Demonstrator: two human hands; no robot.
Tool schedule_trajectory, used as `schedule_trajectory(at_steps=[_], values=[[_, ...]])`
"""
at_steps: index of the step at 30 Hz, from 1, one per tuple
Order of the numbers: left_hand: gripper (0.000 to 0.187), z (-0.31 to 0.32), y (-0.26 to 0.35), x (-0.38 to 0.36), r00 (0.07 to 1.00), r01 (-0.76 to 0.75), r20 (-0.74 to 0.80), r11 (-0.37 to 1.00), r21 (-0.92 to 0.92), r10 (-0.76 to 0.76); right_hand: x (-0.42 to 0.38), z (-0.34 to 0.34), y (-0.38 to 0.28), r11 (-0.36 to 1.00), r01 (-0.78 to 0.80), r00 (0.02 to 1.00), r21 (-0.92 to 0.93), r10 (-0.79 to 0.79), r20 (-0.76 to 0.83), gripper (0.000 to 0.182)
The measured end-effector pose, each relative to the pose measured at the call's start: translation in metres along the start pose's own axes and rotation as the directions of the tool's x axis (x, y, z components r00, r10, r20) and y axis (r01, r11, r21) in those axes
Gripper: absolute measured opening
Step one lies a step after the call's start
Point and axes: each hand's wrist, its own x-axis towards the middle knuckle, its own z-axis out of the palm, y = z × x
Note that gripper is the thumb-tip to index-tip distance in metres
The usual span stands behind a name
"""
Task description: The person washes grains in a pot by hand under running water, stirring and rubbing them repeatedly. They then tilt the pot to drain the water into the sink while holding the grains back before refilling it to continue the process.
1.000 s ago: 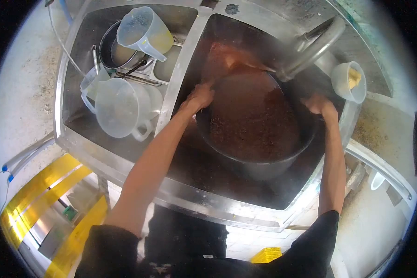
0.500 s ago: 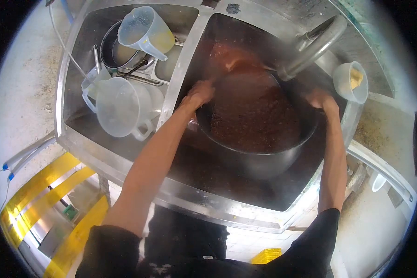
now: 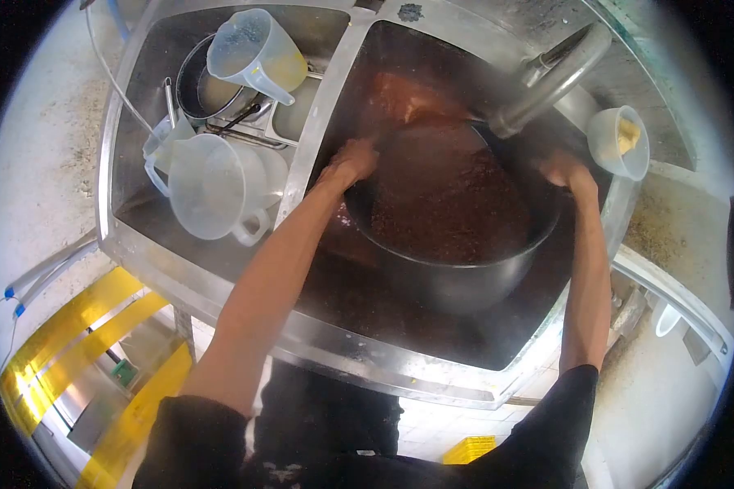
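Observation:
A large dark pot [image 3: 465, 281] stands tilted in the right sink basin, with dark reddish-brown contents [image 3: 440, 196] inside and steam over it. My left hand [image 3: 353, 161] is closed on the pot's left side at the rim. On the opposite side my right hand [image 3: 564, 171] is closed at the rim, its fingertips partly hidden by steam and shadow. Reddish-brown liquid [image 3: 404, 94] lies beyond the far rim. A metal faucet [image 3: 550, 90] reaches over the basin near the pot's far right edge.
The left basin holds a clear measuring jug [image 3: 249, 49], a translucent pitcher [image 3: 208, 187], a saucepan [image 3: 189, 81] and a metal tray [image 3: 294, 114]. A white bowl [image 3: 607, 143] with a yellowish piece sits on the right sink edge. Yellow strips [image 3: 98, 326] are at lower left.
The contents' surface looks darker and has shifted within the pot, whose near wall shows a little more. Both hands stay in nearly the same place.

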Motion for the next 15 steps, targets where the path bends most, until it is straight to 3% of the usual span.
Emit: schedule_trajectory(at_steps=[4,10,15], values=[[0.052,0.0,-0.002,0.005,0.999,0.04,0.017,0.999,0.011,-0.04,0.016,0.007,0.007,0.997,-0.03,1.0,0.075,0.03,-0.003,0.058],[0.053,0.002,-0.004,0.009,0.999,0.034,-0.013,0.999,-0.002,-0.034,0.009,-0.003,0.001,0.999,0.036,0.999,0.009,-0.036,-0.015,0.054],[0.052,-0.001,-0.003,0.014,0.996,0.076,0.039,0.997,0.016,-0.076,0.077,0.026,0.035,0.996,0.087,0.996,-0.026,-0.088,-0.027,0.054]])
